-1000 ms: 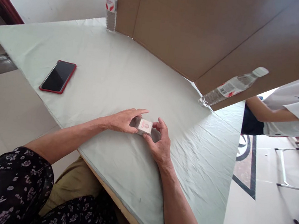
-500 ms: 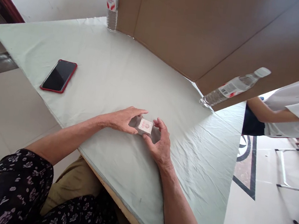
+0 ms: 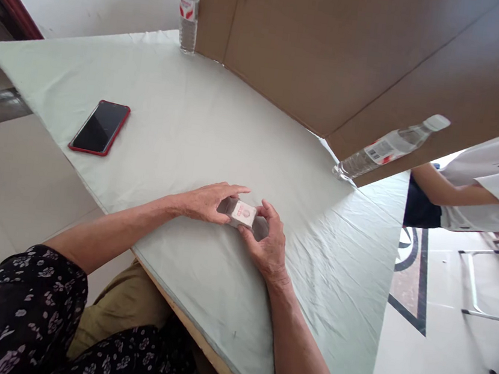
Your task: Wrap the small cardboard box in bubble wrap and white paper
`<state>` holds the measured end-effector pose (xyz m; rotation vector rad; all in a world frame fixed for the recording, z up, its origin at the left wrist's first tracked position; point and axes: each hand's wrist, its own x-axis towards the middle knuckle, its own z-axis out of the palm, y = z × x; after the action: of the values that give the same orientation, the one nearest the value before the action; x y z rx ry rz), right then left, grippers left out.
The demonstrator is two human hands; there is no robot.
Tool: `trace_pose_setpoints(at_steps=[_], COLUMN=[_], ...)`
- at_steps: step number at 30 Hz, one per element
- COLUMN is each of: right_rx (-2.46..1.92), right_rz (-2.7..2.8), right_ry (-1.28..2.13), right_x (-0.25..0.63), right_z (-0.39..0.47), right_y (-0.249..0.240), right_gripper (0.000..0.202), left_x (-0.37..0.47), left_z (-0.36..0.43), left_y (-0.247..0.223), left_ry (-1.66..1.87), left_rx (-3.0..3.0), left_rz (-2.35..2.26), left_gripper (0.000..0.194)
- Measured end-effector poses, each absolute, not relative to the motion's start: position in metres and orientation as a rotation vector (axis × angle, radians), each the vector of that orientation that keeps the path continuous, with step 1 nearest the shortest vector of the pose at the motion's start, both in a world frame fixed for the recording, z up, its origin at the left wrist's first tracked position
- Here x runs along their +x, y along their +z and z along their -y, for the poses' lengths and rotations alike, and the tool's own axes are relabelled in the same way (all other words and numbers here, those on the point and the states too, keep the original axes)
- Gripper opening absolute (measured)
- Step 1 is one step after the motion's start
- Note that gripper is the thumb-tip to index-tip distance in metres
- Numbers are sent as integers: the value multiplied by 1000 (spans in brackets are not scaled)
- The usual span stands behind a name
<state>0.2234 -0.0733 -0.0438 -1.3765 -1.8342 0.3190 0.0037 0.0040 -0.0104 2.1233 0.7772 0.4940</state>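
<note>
A small white box (image 3: 244, 213) with red print on its top face sits between my two hands, over the cloth-covered table. From its left side my left hand (image 3: 207, 201) grips it, thumb at the near edge and other fingers curved round behind, the index finger stretched out. My right hand (image 3: 269, 238) holds the right side, with the thumb at the near corner and the fingers bent at the far side. Parts of the box's sides are hidden by my fingers. Whether its underside touches the cloth I cannot tell.
A phone in a red case (image 3: 100, 127) lies at the left of the pale green tablecloth (image 3: 186, 112). Two clear plastic bottles, one far (image 3: 188, 16) and one right (image 3: 388, 148), stand against a tall cardboard panel (image 3: 294, 41). A person in a white shirt (image 3: 481, 185) is beyond it.
Almost nothing differs. My right fingers have shifted very slightly round the box, and the whole view has moved a little.
</note>
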Motion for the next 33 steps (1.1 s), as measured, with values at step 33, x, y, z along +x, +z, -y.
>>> trace_pose_setpoints(at_steps=[33], right_rx=[-1451], right_rz=[1877], right_ry=[329], right_x=[227], right_z=[72], right_y=[-48], right_gripper=[57], left_x=[3], left_z=[-8], left_y=[-5], left_ry=[477], left_rx=[2206], left_rz=[-825], left_gripper=[26])
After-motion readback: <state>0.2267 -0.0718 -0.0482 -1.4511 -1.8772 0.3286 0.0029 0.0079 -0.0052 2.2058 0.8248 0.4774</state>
